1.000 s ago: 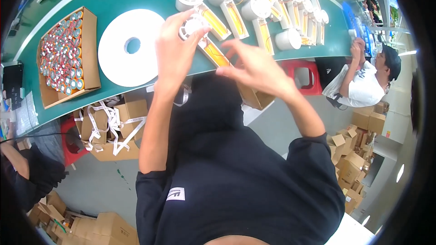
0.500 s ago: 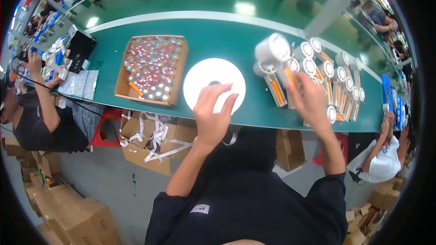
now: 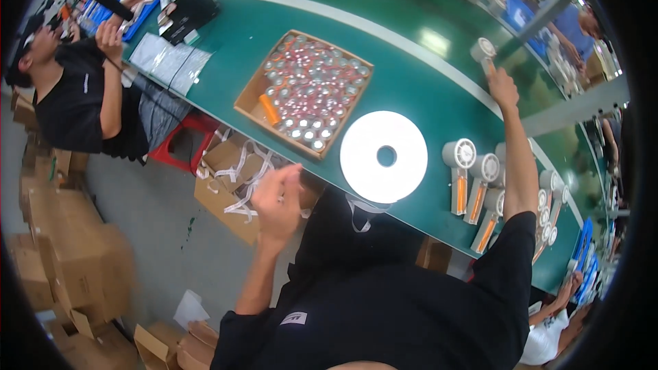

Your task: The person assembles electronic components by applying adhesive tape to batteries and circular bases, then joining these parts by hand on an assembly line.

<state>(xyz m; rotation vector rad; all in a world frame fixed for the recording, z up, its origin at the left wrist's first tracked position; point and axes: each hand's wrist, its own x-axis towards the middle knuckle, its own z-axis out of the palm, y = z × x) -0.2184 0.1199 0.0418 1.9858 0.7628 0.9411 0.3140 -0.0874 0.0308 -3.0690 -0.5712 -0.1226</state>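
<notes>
White fan (image 3: 482, 48), swung farther out than before, now stands apart from grouped fans (image 3: 486, 167), beyond right hand's (image 3: 504, 88) fingers, closed round its handle (image 3: 487, 65); left hand (image 3: 277, 199) half-curled, hold unclear.

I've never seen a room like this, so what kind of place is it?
Probably a factory: a long green workbench, a carton of small wired cylinders, and several similar white fan-shaped devices.

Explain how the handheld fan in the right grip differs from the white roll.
The handheld fan has a round head on a handle; the white roll is a flat disc with a central hole. The fan is held in the right grip; the roll lies untouched on the tabletop. Both look whitish.
</notes>
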